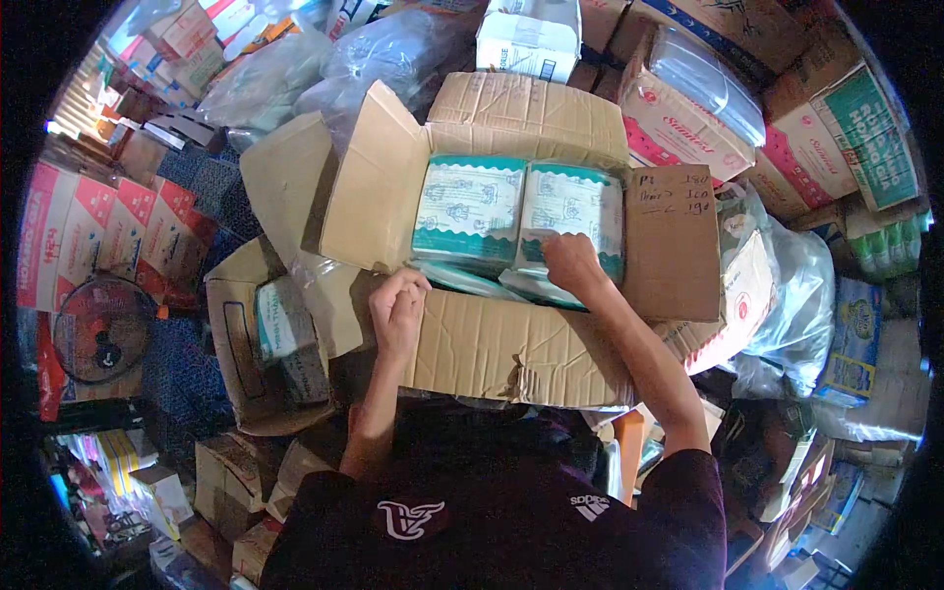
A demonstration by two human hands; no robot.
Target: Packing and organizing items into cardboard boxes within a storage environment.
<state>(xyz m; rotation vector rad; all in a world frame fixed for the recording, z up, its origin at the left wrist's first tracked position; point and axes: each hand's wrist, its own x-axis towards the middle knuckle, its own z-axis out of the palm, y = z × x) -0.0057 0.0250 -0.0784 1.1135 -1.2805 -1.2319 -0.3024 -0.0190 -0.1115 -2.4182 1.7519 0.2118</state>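
An open cardboard box (516,354) is before me, its flaps folded outward. Inside, two stacks of flat packs with white and teal printing lie side by side, a left pack (468,206) and a right pack (579,195) on top. More teal-edged packs (472,282) lean along the front inner wall. My left hand (398,306) grips the box at its front left corner, fingers curled. Over the near edge of the right pack is my right hand (574,265), its fingers curled into a fist. The fingertips are hidden, so whether it pinches anything is unclear.
A second open carton (273,398) with similar packs stands at the left, near a round fan (102,330). Filled plastic bags (376,66) lie behind the box. Printed cartons (689,122) and a clear plastic bag (793,280) crowd the right side.
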